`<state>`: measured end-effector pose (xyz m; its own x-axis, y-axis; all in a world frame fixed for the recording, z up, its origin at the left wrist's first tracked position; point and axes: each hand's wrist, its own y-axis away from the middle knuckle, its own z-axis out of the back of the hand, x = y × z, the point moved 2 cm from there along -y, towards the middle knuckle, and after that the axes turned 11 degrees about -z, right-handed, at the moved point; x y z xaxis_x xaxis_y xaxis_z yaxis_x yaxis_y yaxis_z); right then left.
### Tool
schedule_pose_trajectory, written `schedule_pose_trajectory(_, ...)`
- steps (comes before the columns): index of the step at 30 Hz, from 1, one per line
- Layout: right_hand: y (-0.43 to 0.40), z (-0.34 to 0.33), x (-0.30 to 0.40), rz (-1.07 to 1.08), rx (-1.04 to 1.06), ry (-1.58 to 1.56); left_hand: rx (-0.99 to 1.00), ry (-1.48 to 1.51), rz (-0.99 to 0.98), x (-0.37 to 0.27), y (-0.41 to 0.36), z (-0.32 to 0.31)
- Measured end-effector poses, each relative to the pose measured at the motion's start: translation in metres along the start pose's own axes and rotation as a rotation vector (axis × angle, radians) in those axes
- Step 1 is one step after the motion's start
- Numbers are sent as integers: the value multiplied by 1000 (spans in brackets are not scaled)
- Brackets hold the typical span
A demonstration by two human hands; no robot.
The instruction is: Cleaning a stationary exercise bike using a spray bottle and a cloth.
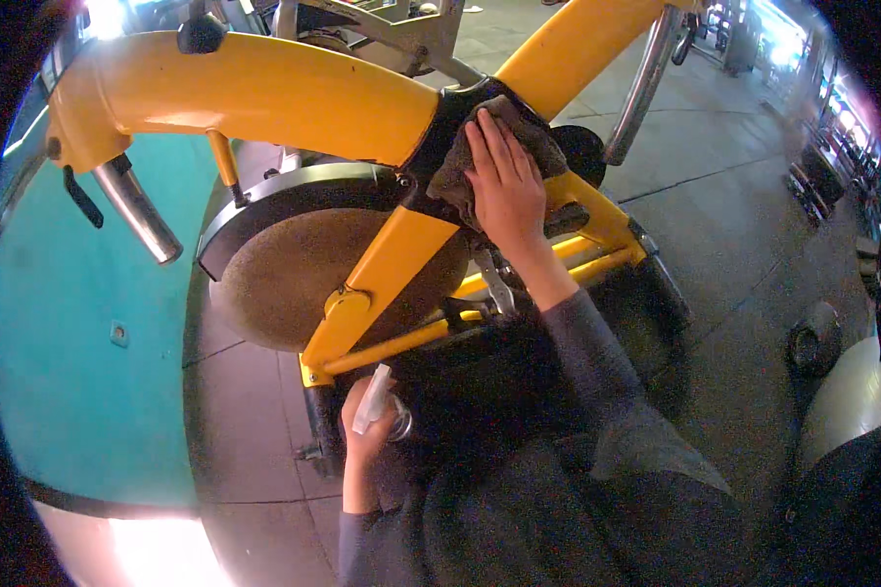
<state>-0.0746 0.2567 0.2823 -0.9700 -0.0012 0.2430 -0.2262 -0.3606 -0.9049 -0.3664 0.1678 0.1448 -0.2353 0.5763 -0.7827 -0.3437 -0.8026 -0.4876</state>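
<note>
My right hand (510, 183) lies flat on a dark grey-brown cloth (451, 172), fingers spread slightly, pressing it against the black central joint (432, 139) of a yellow exercise bike frame (264, 92). Lower and to the left, my left hand (367, 418) is closed around a spray bottle with a white trigger head (373, 400); part of its clear body shows beside the fingers. The bike's round flywheel (286, 279) sits under a curved dark guard with a silvery rim. A crank arm (495, 282) is partly hidden behind my right forearm.
Metal posts (138, 213) hang from the frame at both sides, with black adjusting levers (82, 198) near them. Yellow lower bars (389, 348) cross near my left hand. A turquoise wall (66, 293) with a socket (119, 333) stands left. More gym equipment stands behind and at right.
</note>
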Motion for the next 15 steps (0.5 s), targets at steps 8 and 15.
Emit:
schedule_pose_trajectory(8,-39,-11,0,83,-104,61,5,-22,47,0,-1,0)
schedule_pose_trajectory(15,-7,-6,-17,88,28,-22,-25,13,46,-3,-4,-4)
